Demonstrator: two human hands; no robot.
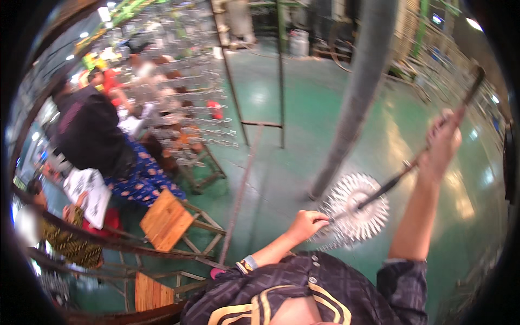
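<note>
My right hand, raised at the right with the arm stretched out, is closed round a long dark rod. The rod slants down to the left and ends at the middle of a round, pale disc ringed with many small shiny metal pieces. At the disc's left edge my left hand is closed in a pinch. What sits between its fingertips is too small and blurred to name. More small metal pieces show just below those fingertips.
A thick grey post rises just beyond the disc. Left of it stands a metal frame beside rows of hanging shiny metal pieces. Wooden stools and several people, one in a dark top, are at the left.
</note>
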